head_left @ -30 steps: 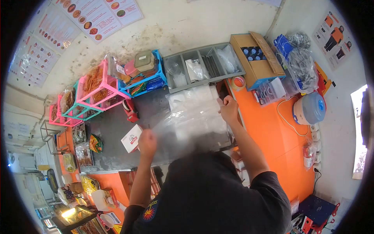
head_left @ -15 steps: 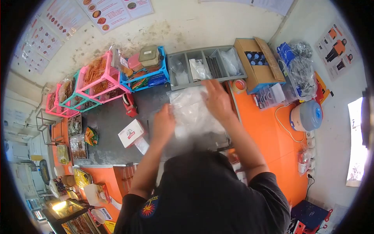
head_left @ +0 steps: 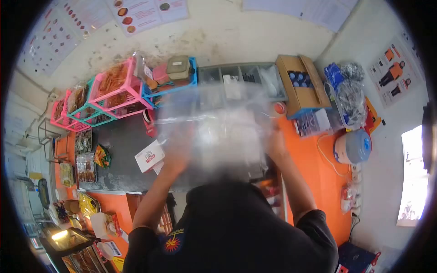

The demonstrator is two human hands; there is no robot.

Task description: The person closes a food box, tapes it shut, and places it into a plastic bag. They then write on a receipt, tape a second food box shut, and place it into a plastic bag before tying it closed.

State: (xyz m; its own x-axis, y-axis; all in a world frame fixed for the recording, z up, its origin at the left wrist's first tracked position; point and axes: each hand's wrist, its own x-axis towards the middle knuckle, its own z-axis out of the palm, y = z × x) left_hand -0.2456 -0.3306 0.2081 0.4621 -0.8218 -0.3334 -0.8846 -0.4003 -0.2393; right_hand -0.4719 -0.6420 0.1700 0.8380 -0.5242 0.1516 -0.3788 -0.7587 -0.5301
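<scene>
above counter [head_left: 120, 152], blurred plastic bag [head_left: 218, 120] veils left hand [head_left: 176, 157], right hand [head_left: 275, 144]

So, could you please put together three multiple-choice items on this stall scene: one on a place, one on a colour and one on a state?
1. Where does the white carton lie?
A) on the grey worktop
B) on a wall shelf
C) on the floor

2. What colour is the basket next to the grey organiser?
A) yellow
B) blue
C) black

3. How is the clear plastic bag?
A) folded flat
B) pinned to the wall
C) held up by the left hand and the right hand

Answers:
1 A, the carton rests on the grey top.
2 B, its rim and sides are plainly blue.
3 C, each hand is at a lower corner and the bag is spread above the worktop, blurred by motion.
</scene>
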